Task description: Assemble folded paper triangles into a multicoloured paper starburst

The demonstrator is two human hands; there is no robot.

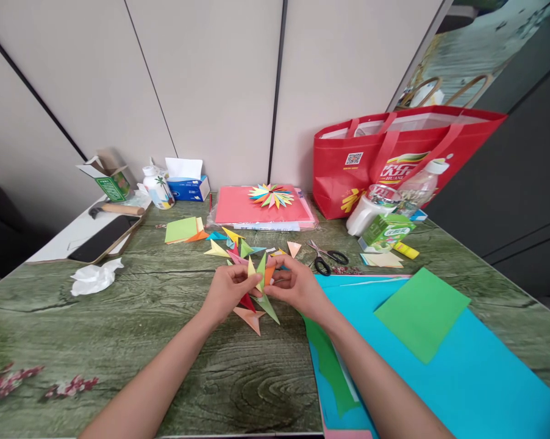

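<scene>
Near the middle of the table, my left hand [233, 289] pinches a pale yellow folded paper piece [252, 272] between thumb and fingers. Close beside it, my right hand [297, 285] grips an orange folded paper piece [269, 275]. A light green folded piece [261, 271] stands up between the two hands; whether the held pieces are joined, I cannot tell. Below them lie a dark red piece [247, 302], a light green one and a peach folded piece [251, 319]. More coloured folded pieces [217, 249] are scattered just behind my hands, partly hidden by the fingers.
Behind, a finished multicoloured paper star [271, 196] rests on red paper packs [236, 207]. Black-handled scissors [328, 258] lie to the right, above blue sheets [394, 353] and a green square [424, 314]. A red bag [348, 164], a tissue box [188, 188] and a hammer [117, 209] stand or lie around.
</scene>
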